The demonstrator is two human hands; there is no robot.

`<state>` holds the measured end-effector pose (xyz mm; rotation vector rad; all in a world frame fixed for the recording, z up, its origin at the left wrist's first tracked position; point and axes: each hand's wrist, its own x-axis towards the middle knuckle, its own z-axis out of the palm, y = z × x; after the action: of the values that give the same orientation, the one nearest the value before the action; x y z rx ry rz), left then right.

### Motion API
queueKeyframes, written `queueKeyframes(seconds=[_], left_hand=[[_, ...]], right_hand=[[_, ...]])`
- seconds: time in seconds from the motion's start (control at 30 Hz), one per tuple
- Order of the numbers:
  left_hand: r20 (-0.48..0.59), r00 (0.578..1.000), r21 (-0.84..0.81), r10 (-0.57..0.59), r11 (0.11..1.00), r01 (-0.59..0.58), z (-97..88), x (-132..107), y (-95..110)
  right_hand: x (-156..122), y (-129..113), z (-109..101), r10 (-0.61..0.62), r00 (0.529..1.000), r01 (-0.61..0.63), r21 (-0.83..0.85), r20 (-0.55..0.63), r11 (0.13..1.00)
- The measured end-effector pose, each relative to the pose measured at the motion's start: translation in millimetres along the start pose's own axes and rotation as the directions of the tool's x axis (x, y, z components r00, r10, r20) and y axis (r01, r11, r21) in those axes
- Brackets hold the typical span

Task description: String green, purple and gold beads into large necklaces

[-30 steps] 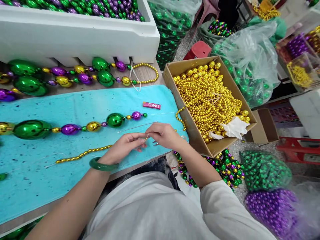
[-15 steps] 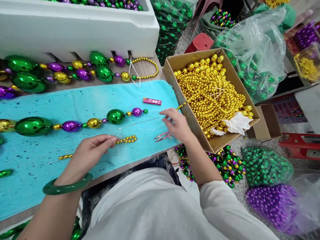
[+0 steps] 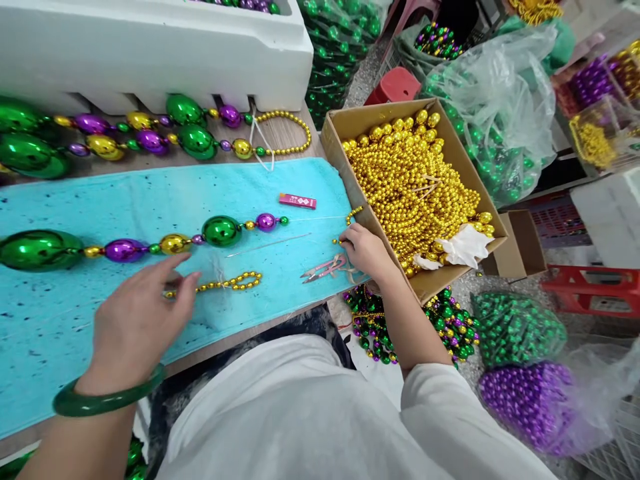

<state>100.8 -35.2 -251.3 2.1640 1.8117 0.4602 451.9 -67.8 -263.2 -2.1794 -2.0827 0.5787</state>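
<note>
Left grip [image 3: 137,307]: was open, thumb and index finger apart, above the towel, partly covering the looped gold strand.
Right grip [image 3: 367,248]: was low by the box's near corner of the towel; fingers were curled, could not tell whether they held anything.
Looped gold strand [image 3: 252,275]: lay on the towel, doubled back, just beyond the left thumb.
Short gold strand [image 3: 355,215]: lay at the box wall, just past the right fingers.
Pliers [image 3: 325,268]: pink-handled, lay beside the right grip.
Needle [image 3: 270,244]: lay between looped strand and large-bead strand [image 3: 223,231].
Pink packet [image 3: 297,201]: lay beyond that strand.
Towel [image 3: 135,193]: blue, covered much of the worktop [image 3: 285,137].
Cardboard box [image 3: 463,165]: stood right, full of gold beads [image 3: 410,193].
Foam box [image 3: 150,60]: white, stood at the back.
</note>
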Motion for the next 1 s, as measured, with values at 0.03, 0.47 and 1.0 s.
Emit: queueKeyframes(seconds=[0.03,0.47,1.0], left_hand=[[-0.106,0.986,0.047,0.125,0.992,-0.121,1.0,0,6],[0.046,0.837,-0.490,0.546,0.742,-0.457,54.1,37,115],[0.586,0.719,-0.810,0.375,0.314,0.496,0.8,53,64]], right_hand=[[0,0,0,0.009,1.000,-0.009,-0.005,0.009,1.000],[-3,-18,-8,-0.169,0.982,0.184,0.275,-0.079,0.944],[17,-7,-33,0.489,0.774,0.165,0.875,-0.401,0.456]])
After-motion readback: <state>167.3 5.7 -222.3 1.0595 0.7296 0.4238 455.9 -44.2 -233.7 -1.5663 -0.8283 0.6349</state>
